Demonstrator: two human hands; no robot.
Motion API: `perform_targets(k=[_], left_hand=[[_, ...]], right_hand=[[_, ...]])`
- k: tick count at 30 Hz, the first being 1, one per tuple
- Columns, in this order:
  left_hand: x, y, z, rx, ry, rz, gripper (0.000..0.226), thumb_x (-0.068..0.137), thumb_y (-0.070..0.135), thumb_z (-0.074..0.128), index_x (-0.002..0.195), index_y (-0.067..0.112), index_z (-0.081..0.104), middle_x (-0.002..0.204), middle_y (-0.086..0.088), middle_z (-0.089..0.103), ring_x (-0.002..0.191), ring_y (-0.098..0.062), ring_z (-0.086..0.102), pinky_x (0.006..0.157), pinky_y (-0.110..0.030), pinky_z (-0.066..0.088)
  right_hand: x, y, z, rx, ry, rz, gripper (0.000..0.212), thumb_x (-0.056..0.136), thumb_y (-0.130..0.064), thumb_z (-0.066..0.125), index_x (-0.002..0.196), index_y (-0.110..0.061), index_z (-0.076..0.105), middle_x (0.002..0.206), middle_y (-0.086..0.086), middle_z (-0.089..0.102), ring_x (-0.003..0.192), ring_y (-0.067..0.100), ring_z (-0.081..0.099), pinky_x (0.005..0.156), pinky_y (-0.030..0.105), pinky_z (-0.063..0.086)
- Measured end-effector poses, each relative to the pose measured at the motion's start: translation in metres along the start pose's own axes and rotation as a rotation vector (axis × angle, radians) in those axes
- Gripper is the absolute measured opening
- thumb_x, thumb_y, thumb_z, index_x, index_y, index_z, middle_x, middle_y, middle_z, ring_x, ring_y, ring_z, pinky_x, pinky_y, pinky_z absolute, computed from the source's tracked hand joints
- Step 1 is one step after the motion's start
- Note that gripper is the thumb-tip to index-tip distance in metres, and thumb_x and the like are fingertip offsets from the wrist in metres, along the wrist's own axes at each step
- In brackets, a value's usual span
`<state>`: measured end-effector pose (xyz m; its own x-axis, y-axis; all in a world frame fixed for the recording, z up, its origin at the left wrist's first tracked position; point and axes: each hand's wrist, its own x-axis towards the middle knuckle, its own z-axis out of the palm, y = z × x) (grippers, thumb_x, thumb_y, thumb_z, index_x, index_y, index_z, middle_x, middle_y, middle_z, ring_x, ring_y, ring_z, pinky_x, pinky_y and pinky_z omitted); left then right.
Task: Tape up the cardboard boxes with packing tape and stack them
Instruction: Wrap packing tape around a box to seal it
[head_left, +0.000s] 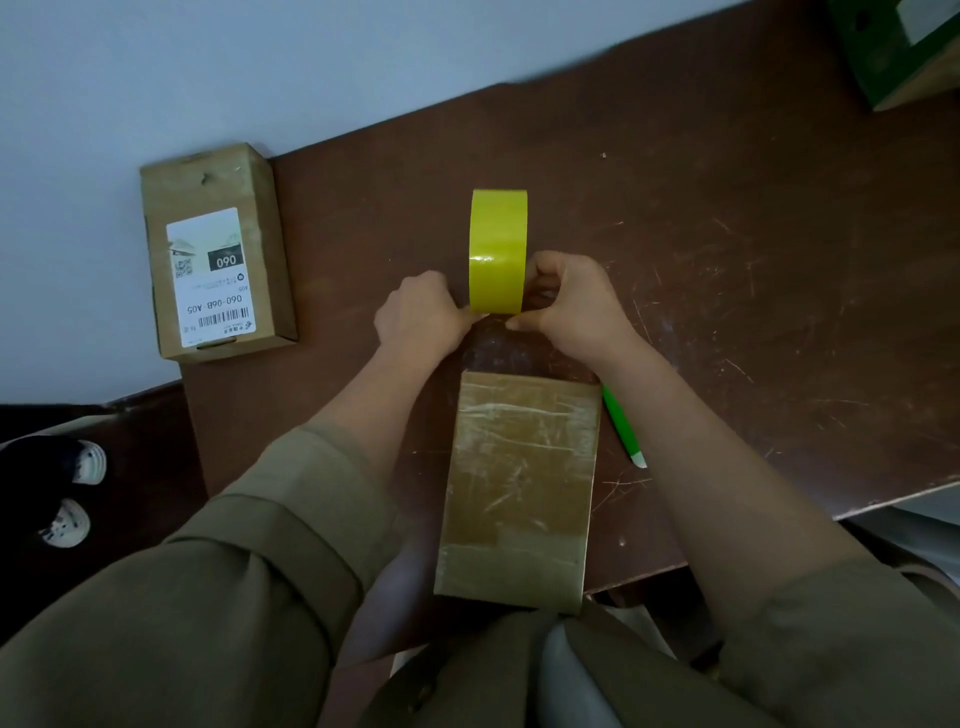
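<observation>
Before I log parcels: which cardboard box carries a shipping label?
The box at the table's left edge, with a white barcode label; the box by the hands shows only tape.

- 2 brown cardboard boxes on the desk: one taped box (517, 493) at the near edge, one labelled box (218, 252) at the far left corner
- 1 green box (893, 57), far right corner, partly cut off by the frame
- 1 roll of yellow tape (498, 249), standing on edge
- 1 green pen (623, 428) just right of the taped box
- 2 hands at the roll: left hand (421, 317), right hand (571, 301)
- 1 white shipping label (210, 275), on the labelled box
- 1 brown desk (727, 234)
- 2 shoes (72, 493) on the floor, lower left
</observation>
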<state>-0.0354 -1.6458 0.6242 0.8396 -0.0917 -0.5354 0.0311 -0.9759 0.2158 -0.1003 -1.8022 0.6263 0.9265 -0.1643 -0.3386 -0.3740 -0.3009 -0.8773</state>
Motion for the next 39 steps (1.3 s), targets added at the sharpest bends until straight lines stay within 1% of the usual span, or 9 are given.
perform_targets(k=[5,11,14,19,26,32,35,37,39], left_hand=[[-0.004,-0.014,-0.001,-0.140,-0.061,-0.005,0.039,0.088,0.044,0.067,0.076,0.007,0.065,0.071,-0.012,0.071,0.067,-0.028,0.071,0.074,-0.043,0.059],[-0.020,-0.027,0.004,-0.453,-0.137,-0.051,0.035,0.100,0.027,0.055,0.070,0.010,0.058,0.071,-0.012,0.069,0.061,-0.027,0.066,0.081,-0.045,0.059],[-0.033,-0.022,0.003,-0.634,-0.107,0.018,0.037,0.104,0.031,0.043,0.077,0.013,0.061,0.077,-0.007,0.067,0.069,-0.025,0.061,0.083,-0.047,0.055],[-0.063,-0.018,-0.003,-0.660,-0.122,0.176,0.048,0.106,0.041,0.035,0.081,0.020,0.070,0.096,-0.004,0.072,0.094,-0.022,0.066,0.090,-0.039,0.049],[-0.088,-0.022,-0.001,-0.682,-0.207,0.274,0.054,0.107,0.044,0.030,0.102,0.012,0.074,0.099,-0.002,0.072,0.097,-0.016,0.064,0.080,-0.026,0.045],[-0.108,-0.031,0.005,-0.783,-0.226,0.367,0.038,0.092,0.052,0.061,0.115,0.022,0.065,0.114,0.007,0.065,0.104,-0.006,0.059,0.091,-0.027,0.044],[-0.117,-0.032,0.014,-0.666,-0.211,0.425,0.088,0.071,0.046,0.084,0.143,0.021,0.041,0.137,0.007,0.041,0.123,-0.004,0.043,0.101,-0.021,0.035],[-0.119,-0.033,0.019,-0.670,-0.210,0.425,0.091,0.064,0.042,0.090,0.138,0.021,0.041,0.134,0.004,0.045,0.118,-0.007,0.049,0.094,-0.019,0.041],[-0.119,-0.033,0.022,-0.699,-0.216,0.397,0.068,0.068,0.040,0.089,0.120,0.022,0.048,0.118,0.002,0.060,0.101,-0.007,0.060,0.078,-0.017,0.047]], right_hand=[[-0.011,0.001,-0.012,0.064,0.000,0.093,0.040,0.074,0.014,0.075,0.082,-0.025,0.065,0.089,-0.002,0.073,0.090,0.011,0.069,0.085,0.028,0.057],[-0.039,0.007,-0.015,0.162,0.330,0.188,0.011,0.093,-0.015,0.069,0.086,-0.024,0.068,0.097,0.005,0.075,0.088,0.014,0.070,0.080,0.027,0.054],[-0.055,0.005,-0.006,0.138,0.443,0.249,0.013,0.100,-0.028,0.058,0.092,-0.025,0.068,0.102,0.002,0.074,0.074,0.008,0.061,0.067,0.029,0.047],[-0.092,-0.013,0.011,0.062,0.598,0.349,0.035,0.107,-0.031,0.041,0.129,-0.009,0.058,0.106,0.001,0.056,0.098,0.015,0.051,0.078,0.023,0.034],[-0.119,-0.028,0.044,0.047,0.761,0.452,0.052,0.109,-0.037,0.022,0.127,-0.004,0.057,0.124,0.016,0.065,0.115,0.037,0.058,0.083,0.039,0.041],[-0.131,-0.033,0.044,0.020,0.709,0.489,0.059,0.109,-0.039,0.017,0.134,-0.008,0.060,0.133,0.016,0.061,0.124,0.036,0.053,0.092,0.039,0.041],[-0.132,-0.032,0.046,0.021,0.714,0.489,0.057,0.110,-0.037,0.019,0.135,-0.006,0.059,0.134,0.018,0.061,0.126,0.036,0.052,0.096,0.039,0.041],[-0.131,-0.032,0.048,0.000,0.719,0.479,0.058,0.110,-0.038,0.020,0.131,-0.004,0.062,0.129,0.020,0.063,0.121,0.038,0.055,0.090,0.039,0.042],[-0.131,-0.030,0.048,-0.015,0.726,0.462,0.059,0.110,-0.038,0.021,0.125,-0.003,0.065,0.123,0.020,0.065,0.114,0.036,0.058,0.080,0.035,0.038]])
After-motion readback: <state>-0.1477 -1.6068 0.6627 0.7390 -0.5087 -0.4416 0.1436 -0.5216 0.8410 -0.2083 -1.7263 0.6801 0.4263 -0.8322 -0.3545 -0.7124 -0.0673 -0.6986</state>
